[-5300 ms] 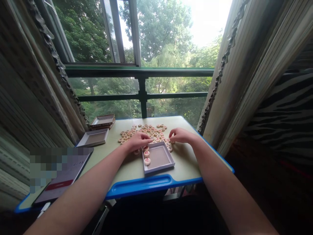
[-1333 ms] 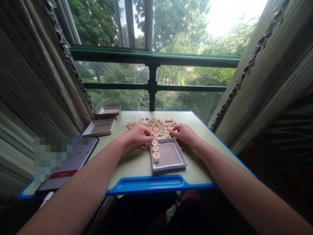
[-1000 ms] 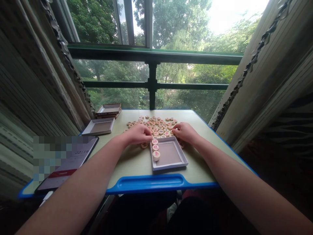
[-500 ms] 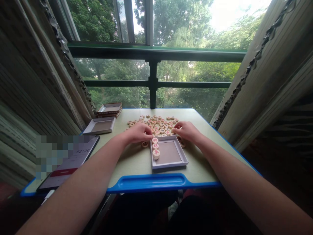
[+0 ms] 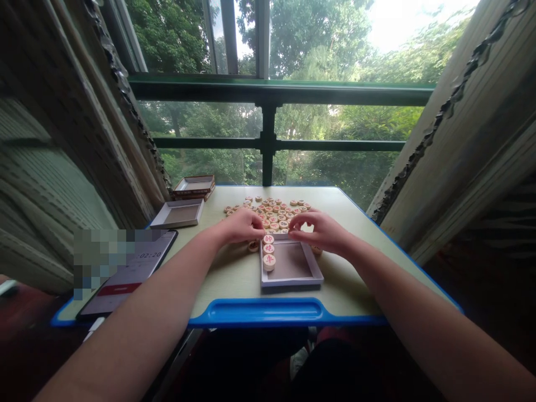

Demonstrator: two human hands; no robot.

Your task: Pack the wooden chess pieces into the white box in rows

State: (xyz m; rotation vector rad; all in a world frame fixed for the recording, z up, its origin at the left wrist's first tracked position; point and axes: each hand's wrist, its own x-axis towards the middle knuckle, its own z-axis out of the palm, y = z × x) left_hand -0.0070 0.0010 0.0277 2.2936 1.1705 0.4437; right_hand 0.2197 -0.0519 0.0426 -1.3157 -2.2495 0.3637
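Observation:
A shallow white box tray [image 5: 295,261] lies near the table's front edge. Along its left wall stands a column of round xiangqi pieces [image 5: 269,261] with red characters. My left hand [image 5: 243,225] is closed at the tray's far left corner, fingertips pressed together beside the farthest piece; what they grip, if anything, is hidden. Over the tray's far edge is my right hand [image 5: 324,230], thumb and forefinger brought together; I cannot make out what is between them. Beyond both hands spreads a pile of loose xiangqi pieces [image 5: 274,219], with red or dark characters.
Another shallow white tray [image 5: 180,213] sits at the back left, before stacked brown-edged boxes [image 5: 194,186]. A tablet [image 5: 134,273] with a cable lies by my left forearm. The table has a blue rim [image 5: 263,312] with a groove. Curtains [image 5: 452,117] flank the window.
My right hand has moved left and nearer, from the pile's right side to the tray's far edge. My left hand stays at the tray corner. The whole view has shifted slightly.

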